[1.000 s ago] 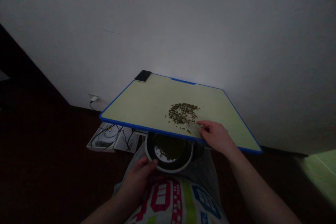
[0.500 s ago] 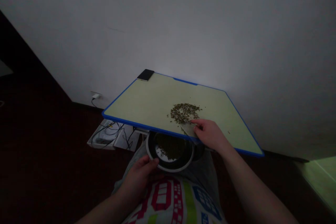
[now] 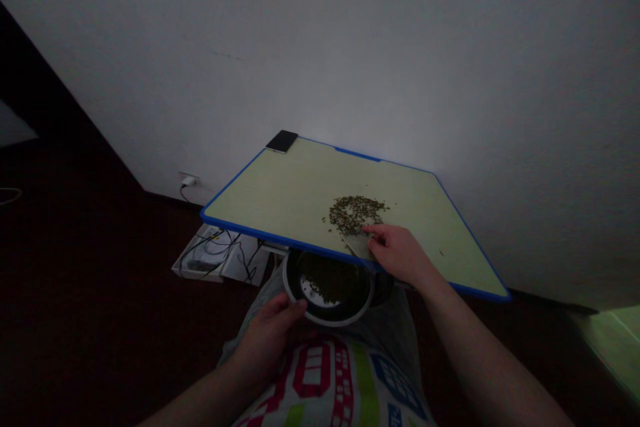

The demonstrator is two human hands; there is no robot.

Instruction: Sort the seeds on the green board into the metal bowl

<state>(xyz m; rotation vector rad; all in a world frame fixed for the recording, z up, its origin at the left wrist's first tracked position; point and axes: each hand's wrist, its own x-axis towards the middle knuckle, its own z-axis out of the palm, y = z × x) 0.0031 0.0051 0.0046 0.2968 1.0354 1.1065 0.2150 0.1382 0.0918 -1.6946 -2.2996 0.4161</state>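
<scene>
My left hand (image 3: pixel 273 330) is closed on the rim of a round bowl (image 3: pixel 327 320) with a pale edge, held over my lap below the table's front edge. Small dark green-brown grains cover part of the bowl's floor. My right hand (image 3: pixel 397 252) pinches a thin see-through sheet (image 3: pixel 357 245), which lies low against the tabletop at the near side of a scattered patch of grains (image 3: pixel 353 212). The sheet's exact kind is hard to make out in the dim light. A few grains sit apart from the patch.
The pale yellow tabletop (image 3: pixel 280 197) has a blue rim and stands against a wall. A dark tablet-like device (image 3: pixel 283 141) lies at its far left corner. Below on the left are white boxes (image 3: pixel 200 260) with black cables, and a plugged-in white charger (image 3: pixel 188 181).
My right hand has moved left and slightly away from me, bringing the see-through sheet to the near edge of the grains. My left hand keeps hold of the bowl.
</scene>
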